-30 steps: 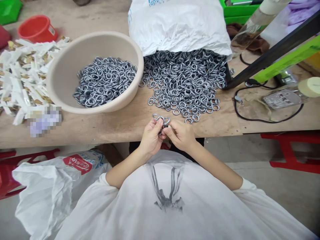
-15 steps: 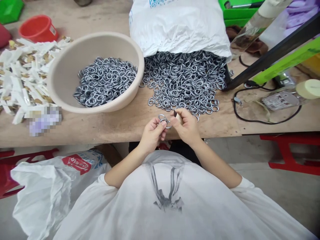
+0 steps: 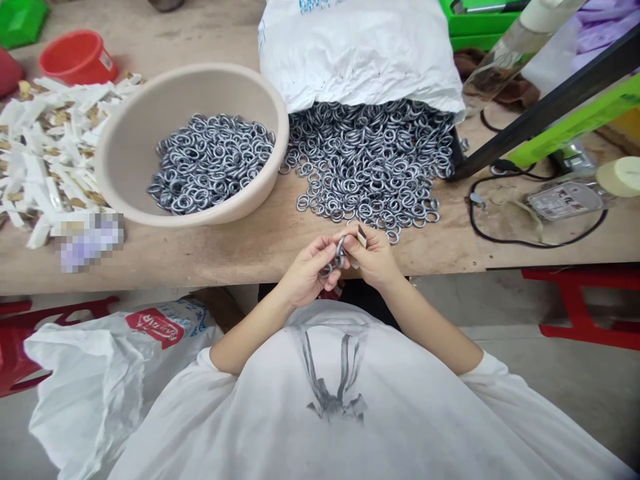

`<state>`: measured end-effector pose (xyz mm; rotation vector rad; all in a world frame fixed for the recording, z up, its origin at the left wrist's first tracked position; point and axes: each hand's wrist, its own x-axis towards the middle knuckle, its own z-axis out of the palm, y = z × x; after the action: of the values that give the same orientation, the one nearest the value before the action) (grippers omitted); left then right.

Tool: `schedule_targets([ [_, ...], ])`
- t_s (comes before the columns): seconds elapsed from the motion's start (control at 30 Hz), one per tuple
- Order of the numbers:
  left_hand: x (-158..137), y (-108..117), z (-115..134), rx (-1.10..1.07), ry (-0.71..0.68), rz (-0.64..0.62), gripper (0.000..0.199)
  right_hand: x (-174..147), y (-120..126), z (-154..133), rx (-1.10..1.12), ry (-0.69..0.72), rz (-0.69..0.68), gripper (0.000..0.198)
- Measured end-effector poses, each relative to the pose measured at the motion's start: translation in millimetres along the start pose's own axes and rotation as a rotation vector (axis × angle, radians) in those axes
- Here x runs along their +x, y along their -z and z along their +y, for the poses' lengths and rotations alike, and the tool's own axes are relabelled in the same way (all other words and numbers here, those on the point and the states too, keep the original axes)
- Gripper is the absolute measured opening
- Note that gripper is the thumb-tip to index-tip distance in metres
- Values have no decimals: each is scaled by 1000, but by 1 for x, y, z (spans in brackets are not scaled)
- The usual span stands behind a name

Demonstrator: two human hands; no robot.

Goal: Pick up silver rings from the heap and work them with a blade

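Note:
My left hand (image 3: 313, 269) is closed on several grey rings (image 3: 327, 269), close to the table's front edge. One of these rings stands upright between the fingertips of both hands. In my closed right hand (image 3: 373, 257) is a small flat piece (image 3: 361, 235), dark on one side and cream on the other; its lower part is hidden by the fingers. The right thumb meets the upright ring. Just beyond the hands lies a loose pile of grey rings (image 3: 370, 167), spilling from the mouth of a white sack (image 3: 360, 60).
Left of the pile, a beige basin (image 3: 125, 153) holds many more rings. White strips (image 3: 35, 153) lie heaped at far left near a red tub (image 3: 75, 60). At right are a slanted black bar (image 3: 540, 110), a black cable (image 3: 545, 245) and a lidded bottle (image 3: 570, 199).
My hands have come together, and the right fingers now touch a ring held by the left. The rings in my left hand have turned and sit lower.

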<state>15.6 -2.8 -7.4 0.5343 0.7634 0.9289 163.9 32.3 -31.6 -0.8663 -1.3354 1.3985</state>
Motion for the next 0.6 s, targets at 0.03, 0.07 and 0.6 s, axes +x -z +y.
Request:
schedule_targets([
  [0.03,0,-1,1,-12,-1,18,49,0,0,1,-53,45,16,29],
  [0.07,0,-2,2,-22,-8,37,48,0,0,1,-112,87,31,28],
  [0.6,2,-2,-1,-21,-88,238,48,-7,-2,-11,-418,91,52,45],
])
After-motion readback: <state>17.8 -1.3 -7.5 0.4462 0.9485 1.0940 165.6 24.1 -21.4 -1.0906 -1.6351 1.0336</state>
